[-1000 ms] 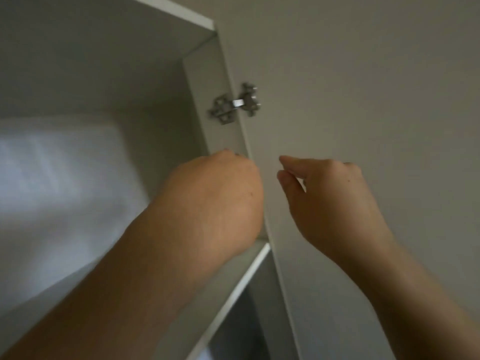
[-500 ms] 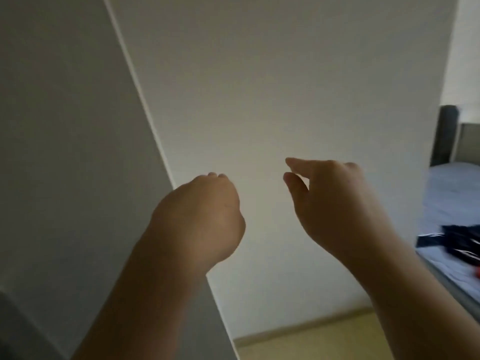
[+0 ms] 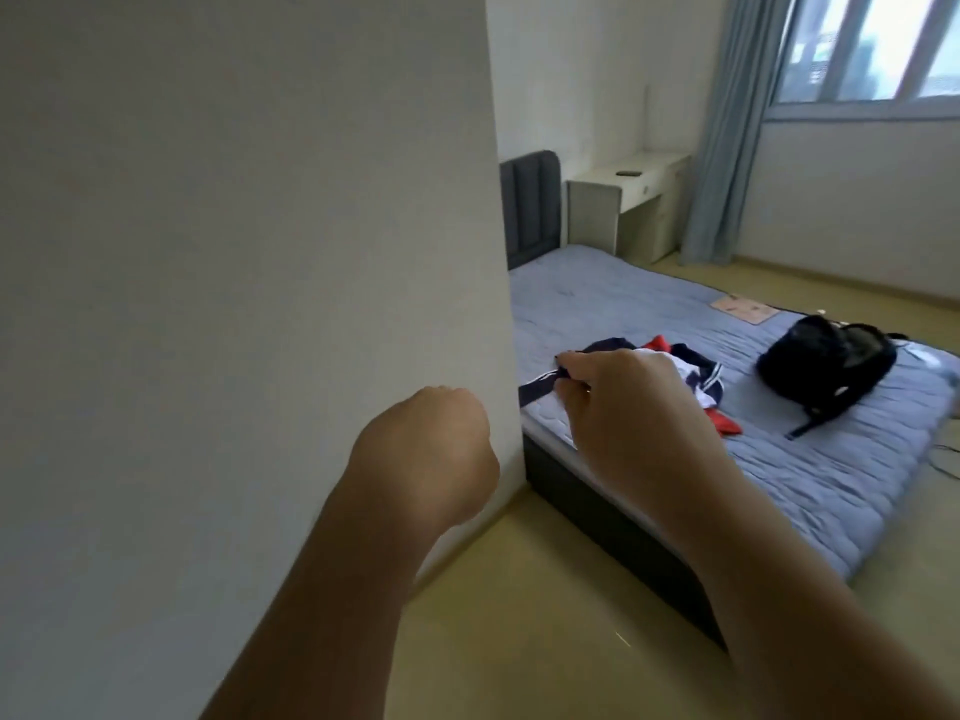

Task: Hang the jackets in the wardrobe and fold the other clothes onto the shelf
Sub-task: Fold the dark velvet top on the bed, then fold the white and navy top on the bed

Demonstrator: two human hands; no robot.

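A second ago I was looking up into the wardrobe's top shelf beside a door hinge. Half a second ago only the white panel filled my view. Now I have turned right, and the wardrobe (image 3: 260,252) takes up just the left half of the frame, with the bed (image 3: 649,298) open at centre right.

Both hands have come away from the shelf with nothing in them. My left hand (image 3: 426,454) sits low at centre against the white panel, showing its back. The fingers are tucked out of sight, so I cannot tell how tightly they are closed. My right hand (image 3: 623,407) hangs in the air with its fingers loosely curled and the thumb near the forefinger, gripping nothing. It only overlaps the clothes in the picture.

The clothes (image 3: 698,374), a navy, white and red heap, lie on the bed's near edge at mid-right. A black backpack (image 3: 826,356) sits well apart to their right.

I judge one trip to the wardrobe done and the next pick-up starting, with that heap next.
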